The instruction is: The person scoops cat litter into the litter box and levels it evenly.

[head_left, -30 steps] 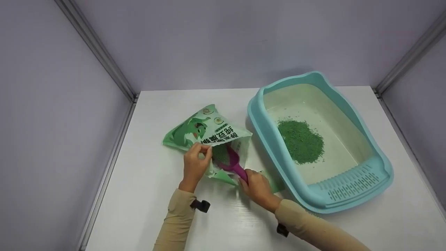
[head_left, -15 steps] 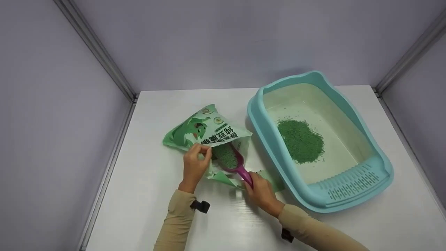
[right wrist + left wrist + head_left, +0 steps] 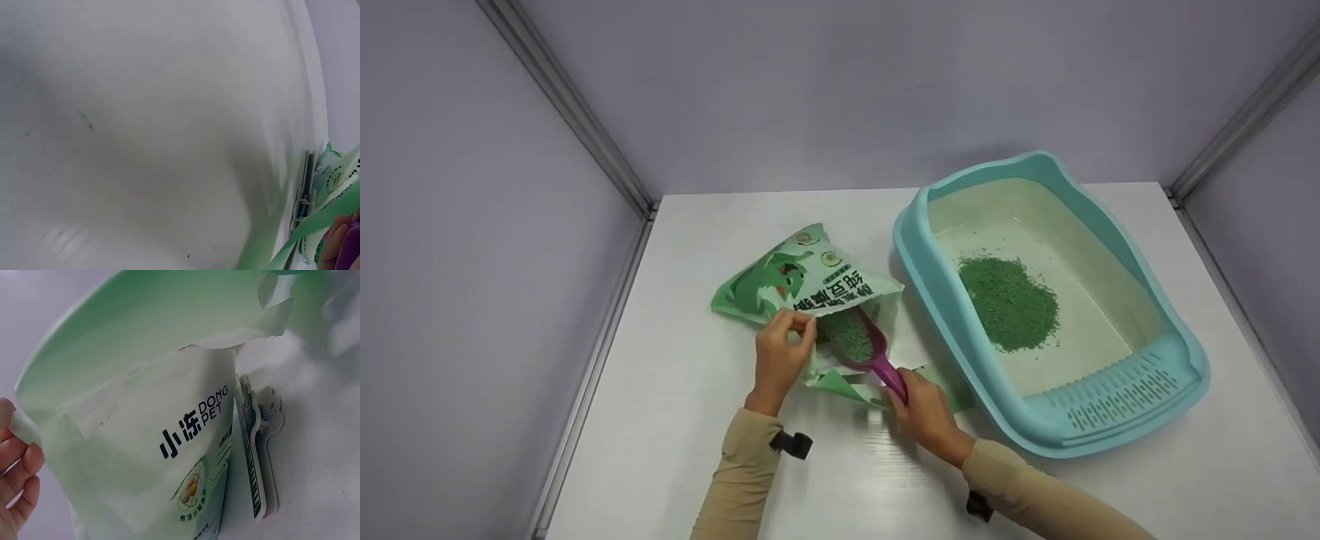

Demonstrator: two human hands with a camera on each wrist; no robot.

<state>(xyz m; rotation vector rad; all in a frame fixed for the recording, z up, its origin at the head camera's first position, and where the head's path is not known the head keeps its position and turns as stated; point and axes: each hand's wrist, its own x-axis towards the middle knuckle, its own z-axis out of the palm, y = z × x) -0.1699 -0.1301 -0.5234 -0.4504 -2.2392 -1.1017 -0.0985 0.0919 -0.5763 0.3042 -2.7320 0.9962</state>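
Note:
A green and white bag [image 3: 787,274] of cat litter lies on the table, its torn mouth facing me. My left hand [image 3: 781,356] pinches the upper edge of that mouth between thumb and fingers, also visible at the left of the left wrist view. My right hand [image 3: 928,418] grips the handle of a purple scoop [image 3: 891,377], whose bowl sits inside the bag mouth, heaped with green litter pellets [image 3: 851,341]. The scoop's tip is hidden under the bag's upper layer. In the right wrist view, only curled fingers [image 3: 333,242] on the purple handle show at the corner.
A blue litter box [image 3: 934,296] stands to the right of the bag, with a pile of green litter [image 3: 1009,306] on its pale floor. A torn green strip [image 3: 840,384] hangs at the bag mouth. Beside the bag lies a pale bag clip [image 3: 259,455].
My right hand has drawn the scoop back toward me and slightly right, so more of its litter-filled bowl shows. My left hand stays at the bag's edge.

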